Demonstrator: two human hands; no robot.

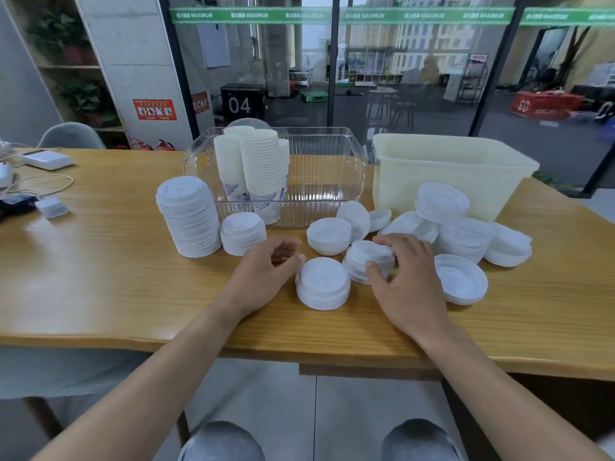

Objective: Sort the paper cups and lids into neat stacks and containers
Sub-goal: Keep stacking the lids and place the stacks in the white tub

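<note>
Spanning a glass-walled office, wooden table [100, 261]: two bins; right hand [404, 281] gripping lid stack [369, 261], left hand [266, 271] curled, thumb touching short lid stack [322, 284].

Green strip across the glass partition [342, 15] repeats "MAXIMUM" in white, next to characters too small to read. Black box behind the glass [241, 103] has a big white "04". Small green block on the floor beyond [312, 97] shows "01". Red crate at far right [545, 104] shows "03", mirrored. Red-orange sign on the white pillar [154, 109] has pictograms, text unreadable. Cups and lids: no readable print.
</note>
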